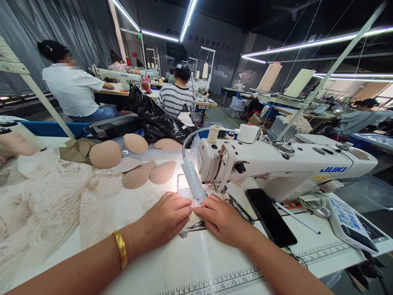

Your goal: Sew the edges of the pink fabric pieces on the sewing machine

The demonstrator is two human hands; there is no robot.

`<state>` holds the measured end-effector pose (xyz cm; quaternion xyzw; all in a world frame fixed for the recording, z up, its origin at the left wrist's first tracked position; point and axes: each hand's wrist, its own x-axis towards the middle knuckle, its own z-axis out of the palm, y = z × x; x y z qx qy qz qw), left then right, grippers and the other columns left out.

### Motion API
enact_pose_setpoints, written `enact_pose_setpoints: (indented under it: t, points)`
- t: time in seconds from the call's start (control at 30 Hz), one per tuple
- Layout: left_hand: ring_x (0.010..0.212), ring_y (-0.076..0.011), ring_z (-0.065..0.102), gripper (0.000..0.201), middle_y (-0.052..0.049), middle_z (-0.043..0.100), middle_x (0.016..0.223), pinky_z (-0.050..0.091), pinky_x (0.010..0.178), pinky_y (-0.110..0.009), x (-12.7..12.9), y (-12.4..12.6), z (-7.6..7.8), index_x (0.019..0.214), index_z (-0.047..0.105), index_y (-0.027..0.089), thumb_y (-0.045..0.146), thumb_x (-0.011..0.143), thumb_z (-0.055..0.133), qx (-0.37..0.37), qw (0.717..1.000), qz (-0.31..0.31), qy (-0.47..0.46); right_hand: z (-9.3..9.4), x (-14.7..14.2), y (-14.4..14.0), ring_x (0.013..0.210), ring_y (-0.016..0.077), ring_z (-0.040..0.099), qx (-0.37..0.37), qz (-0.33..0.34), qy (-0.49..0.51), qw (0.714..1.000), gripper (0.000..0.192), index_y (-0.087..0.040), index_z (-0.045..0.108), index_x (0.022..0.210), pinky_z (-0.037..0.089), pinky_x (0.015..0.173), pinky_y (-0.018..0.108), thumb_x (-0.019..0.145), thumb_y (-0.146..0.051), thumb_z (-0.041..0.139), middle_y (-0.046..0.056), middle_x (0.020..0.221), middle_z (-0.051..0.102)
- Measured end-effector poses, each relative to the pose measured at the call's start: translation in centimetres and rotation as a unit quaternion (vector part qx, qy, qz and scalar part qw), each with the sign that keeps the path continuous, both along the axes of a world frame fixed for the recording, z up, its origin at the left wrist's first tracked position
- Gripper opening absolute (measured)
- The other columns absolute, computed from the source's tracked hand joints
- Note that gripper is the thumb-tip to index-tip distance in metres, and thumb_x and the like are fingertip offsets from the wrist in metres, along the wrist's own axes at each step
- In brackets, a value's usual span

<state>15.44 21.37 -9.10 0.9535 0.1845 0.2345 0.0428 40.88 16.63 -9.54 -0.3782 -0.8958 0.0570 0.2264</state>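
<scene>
My left hand [164, 218] and my right hand [225, 220] meet at the needle area of a white sewing machine [276, 162]. The fingers of both are closed and pressed down on a small piece of pale, sheer fabric [189, 224], mostly hidden under them. A tubular lamp [193, 178] on a bendy metal neck hangs just above the fingertips and hides the needle. Beyond my left hand lie several beige bra cups [139, 175]. White lace fabric [55, 200] is heaped on the left side of the table.
Right of the machine head's base lie a black phone [270, 217], a white pen [297, 218] and a white boxed device [350, 221]. A printed ruler [215, 285] runs along the front edge. A black plastic bag [156, 119] stands behind the table. Other people sit at machines further back.
</scene>
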Motion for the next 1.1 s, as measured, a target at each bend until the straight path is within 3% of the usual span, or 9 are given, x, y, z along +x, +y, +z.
enact_pose_setpoints:
  t: [0.27, 0.47, 0.67, 0.93, 1.1]
  points:
    - [0.094, -0.0243, 0.063, 0.023, -0.008, 0.071, 0.106, 0.046, 0.085, -0.037, 0.5, 1.3, 0.4, 0.111, 0.067, 0.020, 0.016, 0.107, 0.044, -0.026, 0.999, -0.014, 0.014, -0.9, -0.3, 0.4, 0.087, 0.0222, 0.057, 0.022, -0.036, -0.002, 0.999, 0.032, -0.023, 0.067, 0.123, 0.048, 0.072, 0.031, 0.100, -0.006, 0.053, 0.005, 0.094, 0.061]
    - [0.087, -0.0234, 0.056, 0.026, -0.006, 0.067, 0.095, 0.043, 0.080, -0.035, 1.1, 2.5, 0.9, 0.091, 0.063, 0.018, 0.020, 0.108, 0.044, -0.036, 0.998, -0.003, 0.049, -1.7, -0.2, 0.8, 0.078, 0.0203, 0.057, 0.028, -0.069, 0.003, 0.997, 0.038, -0.024, 0.066, 0.128, 0.044, 0.062, 0.030, 0.098, -0.005, 0.054, 0.005, 0.094, 0.061]
    - [0.088, -0.0236, 0.056, 0.026, -0.006, 0.067, 0.096, 0.044, 0.081, -0.036, 1.3, 2.6, 1.0, 0.091, 0.064, 0.018, 0.020, 0.108, 0.045, -0.048, 0.998, 0.000, 0.050, -1.8, -0.1, 0.8, 0.077, 0.0211, 0.058, 0.052, -0.073, 0.000, 0.996, 0.037, -0.022, 0.065, 0.128, 0.038, 0.056, 0.030, 0.098, -0.005, 0.052, 0.006, 0.093, 0.062]
    - [0.091, -0.0242, 0.061, 0.022, -0.008, 0.069, 0.100, 0.046, 0.083, -0.037, 1.6, 2.5, 1.5, 0.093, 0.066, 0.018, 0.018, 0.107, 0.048, -0.023, 0.999, 0.005, 0.047, -1.4, -0.2, 0.6, 0.081, 0.0223, 0.058, 0.045, -0.078, -0.018, 0.996, 0.034, -0.022, 0.065, 0.121, 0.041, 0.061, 0.030, 0.096, -0.003, 0.053, 0.005, 0.091, 0.061]
    - [0.094, -0.0270, 0.061, 0.015, -0.009, 0.068, 0.099, 0.046, 0.084, -0.040, 1.8, 2.6, 2.2, 0.091, 0.066, 0.017, 0.018, 0.102, 0.056, 0.001, 0.994, 0.057, 0.090, -1.6, -0.2, 0.6, 0.080, 0.0220, 0.059, 0.043, -0.087, -0.021, 0.995, 0.027, -0.024, 0.065, 0.116, 0.043, 0.065, 0.030, 0.098, -0.006, 0.054, 0.005, 0.092, 0.062]
